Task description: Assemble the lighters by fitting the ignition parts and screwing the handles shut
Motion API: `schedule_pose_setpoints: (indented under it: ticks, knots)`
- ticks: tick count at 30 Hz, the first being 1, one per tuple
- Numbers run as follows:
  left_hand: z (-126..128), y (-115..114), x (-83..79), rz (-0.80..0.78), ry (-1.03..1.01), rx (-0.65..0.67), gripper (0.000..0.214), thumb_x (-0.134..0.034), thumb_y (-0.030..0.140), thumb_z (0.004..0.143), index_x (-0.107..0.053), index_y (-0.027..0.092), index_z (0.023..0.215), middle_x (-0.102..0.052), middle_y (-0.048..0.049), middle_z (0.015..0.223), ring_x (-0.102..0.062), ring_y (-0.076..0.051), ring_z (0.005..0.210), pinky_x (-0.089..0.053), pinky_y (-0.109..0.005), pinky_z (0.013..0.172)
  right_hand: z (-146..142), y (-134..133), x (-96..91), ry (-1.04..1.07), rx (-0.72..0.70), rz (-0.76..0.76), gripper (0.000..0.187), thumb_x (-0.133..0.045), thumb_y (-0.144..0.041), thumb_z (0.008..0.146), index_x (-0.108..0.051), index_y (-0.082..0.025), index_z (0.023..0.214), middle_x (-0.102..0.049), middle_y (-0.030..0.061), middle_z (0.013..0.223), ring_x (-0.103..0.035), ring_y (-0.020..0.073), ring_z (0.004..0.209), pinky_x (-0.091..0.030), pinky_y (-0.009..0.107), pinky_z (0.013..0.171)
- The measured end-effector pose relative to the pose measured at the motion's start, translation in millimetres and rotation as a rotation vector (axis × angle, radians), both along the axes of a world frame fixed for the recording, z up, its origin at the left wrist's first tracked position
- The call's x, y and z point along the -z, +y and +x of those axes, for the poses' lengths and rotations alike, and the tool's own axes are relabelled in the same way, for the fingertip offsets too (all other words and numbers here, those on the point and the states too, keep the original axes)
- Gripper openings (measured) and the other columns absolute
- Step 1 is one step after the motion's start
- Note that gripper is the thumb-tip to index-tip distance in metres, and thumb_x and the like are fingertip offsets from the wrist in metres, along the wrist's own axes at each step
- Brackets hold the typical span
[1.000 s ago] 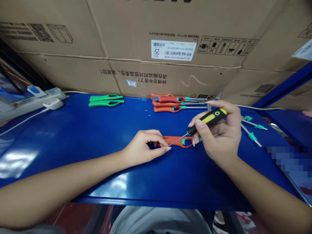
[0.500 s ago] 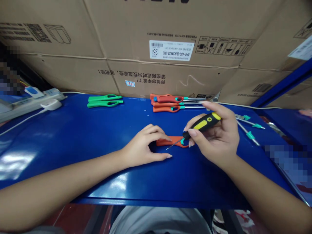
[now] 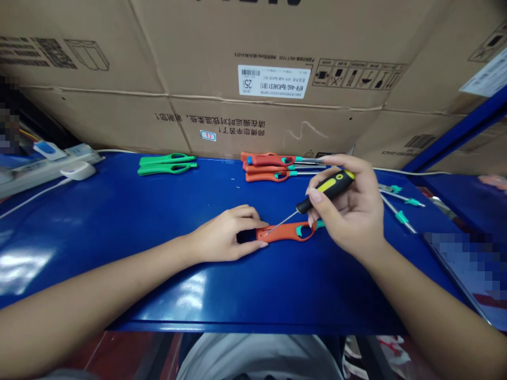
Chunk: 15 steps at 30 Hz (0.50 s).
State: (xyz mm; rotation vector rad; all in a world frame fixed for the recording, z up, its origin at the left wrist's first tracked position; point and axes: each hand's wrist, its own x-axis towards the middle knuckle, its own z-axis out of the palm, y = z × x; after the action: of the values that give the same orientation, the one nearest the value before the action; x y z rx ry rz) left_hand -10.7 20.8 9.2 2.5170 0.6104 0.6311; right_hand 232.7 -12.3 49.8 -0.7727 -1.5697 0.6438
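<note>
An orange lighter handle [image 3: 285, 231] with a teal trigger lies flat on the blue table [image 3: 130, 221]. My left hand [image 3: 224, 235] pinches its left end between thumb and fingers. My right hand [image 3: 350, 208] grips a black-and-yellow screwdriver [image 3: 324, 191]. The screwdriver's thin shaft slants down and left, and its tip rests on the handle's left end, close to my left fingertips.
Large cardboard boxes [image 3: 253, 74] wall off the back. In front of them lie two green handles [image 3: 166, 163], a stack of orange handles [image 3: 273, 166] and, to the right, metal rods with teal collars [image 3: 400, 203]. A white power strip [image 3: 47, 163] sits far left.
The screwdriver tip lifted off the handle's middle, then came down on its left end. My left hand loosened briefly and now pinches the handle's end again.
</note>
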Motion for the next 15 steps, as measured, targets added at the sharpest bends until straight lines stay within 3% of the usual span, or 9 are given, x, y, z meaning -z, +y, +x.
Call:
schedule_pose_setpoints:
  ticks: [4,11,15]
  knots:
    - [4.3,-6.1,1.1,-0.02,-0.005,0.023,0.034,-0.071,0.032,0.092,-0.072,0.018,0.122,-0.071,-0.0098,0.102,-0.066,-0.022,0.097,-0.055,-0.036,0.091,-1.1,-6.4,-2.7,-0.039,-0.055,-0.035,0.047,-0.073,-0.017,0.086,-0.055,-0.032,0.126,-0.061,0.0021,0.094,-0.065,0.0153,0.07,-0.056,0.025,0.046]
    - [8.1,-7.7,5.7,0.008,-0.011,0.066,0.034,-0.072,0.036,0.092,-0.072,0.016,0.119,-0.071,-0.0098,0.104,-0.065,-0.022,0.097,-0.052,-0.036,0.09,-6.4,-8.4,-4.6,0.08,0.036,0.05,0.043,-0.085,-0.018,0.076,-0.058,-0.033,0.106,-0.066,0.0011,0.09,-0.069,0.0192,0.071,-0.058,0.03,0.049]
    - [7.9,-6.6,8.3,0.025,0.0,0.057,0.035,-0.072,0.039,0.092,-0.072,0.018,0.119,-0.071,-0.0097,0.106,-0.066,-0.022,0.099,-0.051,-0.037,0.09,-6.2,-11.2,-0.3,-0.011,0.089,0.054,0.044,-0.082,-0.022,0.079,-0.064,-0.034,0.118,-0.067,0.005,0.102,-0.071,0.0217,0.077,-0.062,0.036,0.056]
